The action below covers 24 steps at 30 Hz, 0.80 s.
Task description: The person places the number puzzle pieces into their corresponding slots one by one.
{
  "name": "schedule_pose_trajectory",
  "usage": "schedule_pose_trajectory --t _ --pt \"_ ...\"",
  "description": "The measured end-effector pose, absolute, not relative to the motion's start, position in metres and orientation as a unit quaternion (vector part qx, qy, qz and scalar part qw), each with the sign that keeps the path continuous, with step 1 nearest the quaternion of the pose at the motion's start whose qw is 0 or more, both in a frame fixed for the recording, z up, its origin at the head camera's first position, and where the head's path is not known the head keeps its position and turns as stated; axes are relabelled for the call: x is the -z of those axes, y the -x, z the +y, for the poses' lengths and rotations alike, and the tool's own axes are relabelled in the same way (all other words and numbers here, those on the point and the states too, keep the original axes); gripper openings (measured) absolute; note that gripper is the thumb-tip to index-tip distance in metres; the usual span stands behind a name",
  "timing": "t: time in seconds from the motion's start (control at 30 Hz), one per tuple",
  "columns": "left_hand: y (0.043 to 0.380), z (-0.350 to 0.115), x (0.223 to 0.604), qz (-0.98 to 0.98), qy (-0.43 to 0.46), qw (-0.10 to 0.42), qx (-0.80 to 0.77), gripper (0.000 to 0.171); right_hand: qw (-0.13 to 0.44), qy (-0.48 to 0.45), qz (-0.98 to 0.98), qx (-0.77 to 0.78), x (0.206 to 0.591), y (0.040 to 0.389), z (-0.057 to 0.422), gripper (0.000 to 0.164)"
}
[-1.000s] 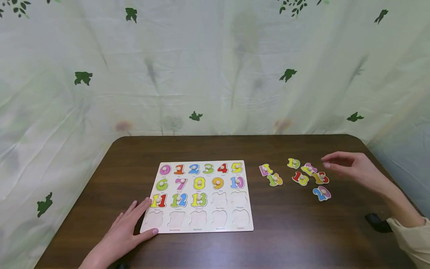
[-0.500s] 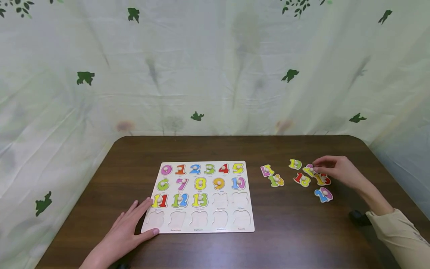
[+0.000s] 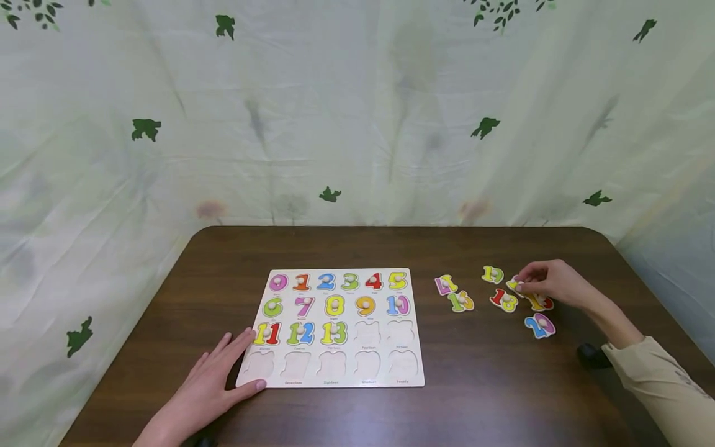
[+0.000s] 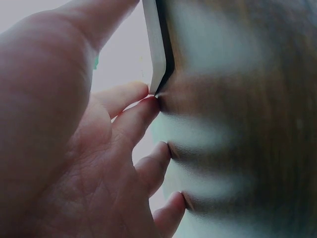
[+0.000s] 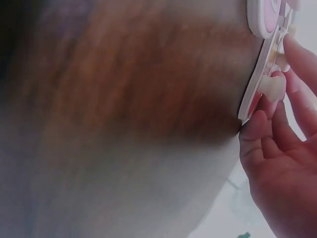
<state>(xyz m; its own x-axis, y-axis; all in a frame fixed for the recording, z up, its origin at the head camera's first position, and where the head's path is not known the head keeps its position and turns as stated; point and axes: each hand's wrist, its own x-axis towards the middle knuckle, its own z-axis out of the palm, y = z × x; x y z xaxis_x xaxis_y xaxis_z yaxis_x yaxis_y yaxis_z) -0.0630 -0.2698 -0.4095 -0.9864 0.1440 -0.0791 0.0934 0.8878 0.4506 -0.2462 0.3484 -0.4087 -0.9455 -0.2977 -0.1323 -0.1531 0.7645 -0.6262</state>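
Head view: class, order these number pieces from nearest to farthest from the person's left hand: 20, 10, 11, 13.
1. 11 piece: third row of the board, left end, beside the left hand.
2. 13 piece: same row, farther right.
3. 10 piece: second row, right end.
4. 20 piece: on the table, right of the board.

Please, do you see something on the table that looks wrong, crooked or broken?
Nothing looks broken or spilled. The numbers placed in the white board sit in neat rows. The loose pieces to its right lie at uneven angles, and the pink and yellow one nearest the board seems turned upside down.
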Motion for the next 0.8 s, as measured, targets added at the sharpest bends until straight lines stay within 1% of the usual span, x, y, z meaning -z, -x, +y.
schedule_pose_trajectory --t 0.27,0.47,0.8 --pt "0.064 -0.27 0.41 0.97 -0.061 0.056 -0.227 0.092 0.095 0.118 0.939 0.31 0.406 0.243 0.35 0.022" --pt "0.064 -0.269 0.41 0.97 -0.058 0.061 -0.227 0.094 0.064 0.122 0.938 0.318 0.395 0.237 0.342 0.025" --pt "0.064 -0.269 0.409 0.971 -0.057 0.063 -0.223 0.093 0.021 0.178 0.927 0.331 0.383 0.224 0.313 0.015"
